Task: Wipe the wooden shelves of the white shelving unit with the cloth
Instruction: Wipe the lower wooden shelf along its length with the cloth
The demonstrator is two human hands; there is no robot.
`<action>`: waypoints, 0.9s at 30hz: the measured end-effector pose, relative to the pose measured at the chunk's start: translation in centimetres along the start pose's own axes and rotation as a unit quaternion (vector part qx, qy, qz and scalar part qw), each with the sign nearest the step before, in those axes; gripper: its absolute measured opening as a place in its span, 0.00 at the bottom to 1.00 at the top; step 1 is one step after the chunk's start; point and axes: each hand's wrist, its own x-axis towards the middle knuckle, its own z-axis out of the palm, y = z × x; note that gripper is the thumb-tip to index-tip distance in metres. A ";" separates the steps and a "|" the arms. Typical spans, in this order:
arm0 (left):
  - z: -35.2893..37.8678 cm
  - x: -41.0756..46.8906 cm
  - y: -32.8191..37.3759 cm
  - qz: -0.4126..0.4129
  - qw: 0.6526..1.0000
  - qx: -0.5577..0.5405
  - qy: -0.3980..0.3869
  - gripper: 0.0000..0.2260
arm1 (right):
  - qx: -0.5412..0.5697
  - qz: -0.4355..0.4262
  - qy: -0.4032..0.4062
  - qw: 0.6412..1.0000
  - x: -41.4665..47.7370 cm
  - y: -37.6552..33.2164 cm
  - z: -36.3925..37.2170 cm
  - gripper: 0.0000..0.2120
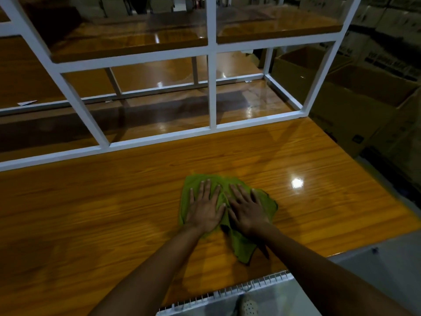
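- Green and soft, the cloth (241, 245) lies rumpled on the broad wooden shelf (114, 201) in front of you, near its front edge and right of the middle; one loose corner trails back toward you.
- Your left hand (205, 210) and right hand (247, 212) lie flat on it side by side, palms down, fingers (206, 190) spread apart and pressing rather than pinching; neither hand is closed around anything.
- The cloth looks light and limp, so it will likely bunch and slide on this glossy, slick-looking wood. Keep your palms over its middle and drag it flat; to lift it, gather a fold at the centre rather than the trailing corner.
- Count from the head view: one cloth, two hands, one white frame (211, 87) standing at the back of the shelf you are wiping.
- I judge at least three wooden levels: this one, a lower shelf (159, 76) seen through the frame, and an upper shelf (127, 42) split by the upright.
- Open cardboard boxes (341, 99) stand beyond the right end; at least two show.
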 end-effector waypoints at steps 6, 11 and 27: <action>-0.3 5.0 -0.1 0.026 1.000 0.014 0.010 0.30 | 0.008 0.058 -0.001 0.998 3.6 2.7 -0.2 0.38; -0.8 8.5 -1.7 0.023 1.000 0.007 0.011 0.29 | -0.005 0.072 0.008 0.997 7.5 3.6 0.2 0.35; -1.2 5.4 -7.6 -0.048 0.998 -0.005 0.027 0.31 | -0.021 0.017 -0.026 0.999 11.8 -2.2 0.4 0.34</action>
